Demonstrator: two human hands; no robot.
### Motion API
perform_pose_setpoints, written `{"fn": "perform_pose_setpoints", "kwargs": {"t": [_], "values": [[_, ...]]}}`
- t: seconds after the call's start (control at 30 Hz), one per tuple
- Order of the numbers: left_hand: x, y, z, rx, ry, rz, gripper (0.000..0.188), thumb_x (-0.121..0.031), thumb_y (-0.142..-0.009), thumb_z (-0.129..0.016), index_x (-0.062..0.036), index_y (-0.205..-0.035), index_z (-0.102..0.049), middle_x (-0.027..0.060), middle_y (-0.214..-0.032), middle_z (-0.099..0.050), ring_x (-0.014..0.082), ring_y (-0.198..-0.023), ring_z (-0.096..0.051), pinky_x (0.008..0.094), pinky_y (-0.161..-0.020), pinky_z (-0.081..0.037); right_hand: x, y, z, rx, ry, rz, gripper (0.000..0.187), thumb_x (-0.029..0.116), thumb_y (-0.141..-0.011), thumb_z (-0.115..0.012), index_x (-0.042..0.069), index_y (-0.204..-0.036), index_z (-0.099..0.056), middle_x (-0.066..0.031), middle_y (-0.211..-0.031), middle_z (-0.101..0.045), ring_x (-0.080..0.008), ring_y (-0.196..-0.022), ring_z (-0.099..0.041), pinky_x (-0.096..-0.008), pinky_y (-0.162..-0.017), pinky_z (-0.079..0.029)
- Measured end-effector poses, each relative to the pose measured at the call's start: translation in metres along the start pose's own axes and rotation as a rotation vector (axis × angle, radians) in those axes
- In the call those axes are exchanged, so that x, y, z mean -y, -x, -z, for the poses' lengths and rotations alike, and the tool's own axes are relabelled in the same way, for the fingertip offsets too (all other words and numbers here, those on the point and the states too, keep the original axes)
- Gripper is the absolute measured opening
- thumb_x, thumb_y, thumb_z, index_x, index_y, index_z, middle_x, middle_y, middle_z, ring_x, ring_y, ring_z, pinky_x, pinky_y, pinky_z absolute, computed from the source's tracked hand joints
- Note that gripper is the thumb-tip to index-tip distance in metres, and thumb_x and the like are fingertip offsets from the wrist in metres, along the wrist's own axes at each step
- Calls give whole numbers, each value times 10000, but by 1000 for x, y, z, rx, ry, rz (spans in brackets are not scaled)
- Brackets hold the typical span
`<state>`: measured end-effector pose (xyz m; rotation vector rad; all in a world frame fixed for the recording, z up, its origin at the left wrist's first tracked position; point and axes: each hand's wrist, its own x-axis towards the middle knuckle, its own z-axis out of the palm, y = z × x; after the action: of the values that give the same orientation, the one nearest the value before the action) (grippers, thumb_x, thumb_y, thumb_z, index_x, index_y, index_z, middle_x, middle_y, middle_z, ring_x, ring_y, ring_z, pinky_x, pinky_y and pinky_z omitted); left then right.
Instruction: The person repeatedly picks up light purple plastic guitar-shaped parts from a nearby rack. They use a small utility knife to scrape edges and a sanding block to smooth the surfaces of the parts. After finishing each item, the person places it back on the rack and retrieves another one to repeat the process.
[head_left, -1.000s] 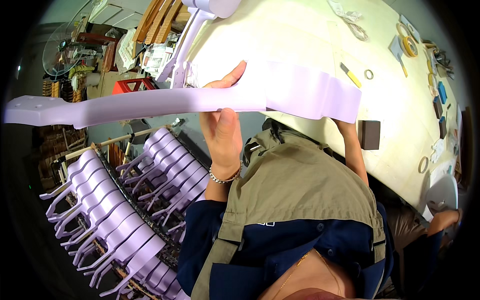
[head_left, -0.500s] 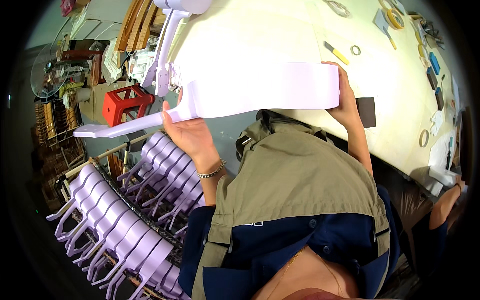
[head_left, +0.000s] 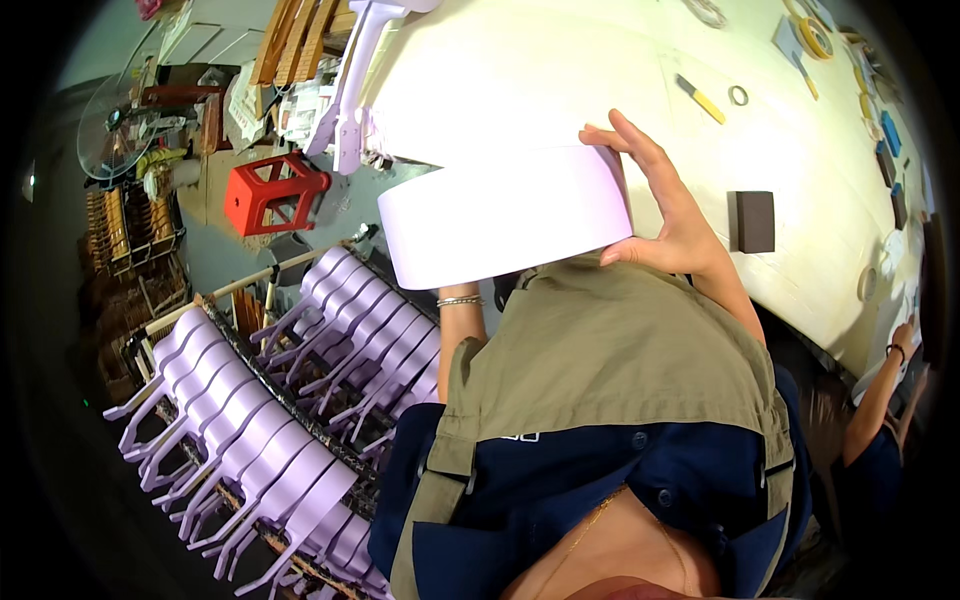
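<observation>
A lilac ukulele (head_left: 505, 215), unstrung and smooth, is held up in front of my chest with the curved side of its body facing me. My right hand (head_left: 665, 205) grips the right end of that body, thumb at the lower edge and fingers over the upper edge. Behind the other end goes my left forearm (head_left: 460, 335), with a bracelet at the wrist. The fingers of my left hand are hidden by the body, and the neck is out of sight too.
Rows of lilac ukuleles (head_left: 250, 430) hang on a rack at the lower left. A red stool (head_left: 277, 195) stands beyond it. On the cream table lie a dark block (head_left: 755, 222), a yellow-handled cutter (head_left: 700, 98) and tape rolls (head_left: 815, 38). Another person's arm (head_left: 880, 395) shows at right.
The ukulele has turned so its neck no longer shows and its side faces me. My left hand has gone behind the body; my right hand has moved left with its end.
</observation>
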<state>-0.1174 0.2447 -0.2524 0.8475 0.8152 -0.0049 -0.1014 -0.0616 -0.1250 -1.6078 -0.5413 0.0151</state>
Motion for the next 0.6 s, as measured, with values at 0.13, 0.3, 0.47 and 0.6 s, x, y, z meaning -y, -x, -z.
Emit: {"fn": "perform_pose_setpoints", "kwargs": {"t": [0.13,0.3,0.47,0.6], "values": [[18,-10,11,30,-60,63,458,-328,-934,-391,27,-1217,-446,145,-1178,-543,276,-1063,-552,439,-910,-473,-3,1,-3,53,2,69,914,420,-610,-792,159,-1377,-367,-168,-1364,-402,-337,-1271,-362,-489,-1068,-214],[17,-14,22,51,-52,42,440,-312,-934,-396,25,-1210,-459,143,-1167,-553,275,-1062,-554,437,-915,-471,-9,-2,9,-89,526,204,448,513,-832,-547,193,-1127,-655,-175,-1420,-329,-378,-1340,-215,-569,-1065,-99],[-20,3,23,227,272,-91,357,-231,-926,-436,18,-1171,-511,144,-1122,-585,275,-1054,-562,426,-926,-469,-48,16,27,-145,201,-56,726,660,-824,-416,130,-1316,-471,-152,-1468,-254,-331,-1365,-187,-516,-1089,-45],[-53,9,-1,158,400,-246,425,-194,-872,-574,8,-1232,-473,52,-975,-613,176,-907,-591,415,-981,-429,-72,30,0,-201,-227,-194,1101,432,-622,-806,79,-1445,-166,-107,-1488,-208,-260,-1366,-212,-386,-1106,-169]]}}
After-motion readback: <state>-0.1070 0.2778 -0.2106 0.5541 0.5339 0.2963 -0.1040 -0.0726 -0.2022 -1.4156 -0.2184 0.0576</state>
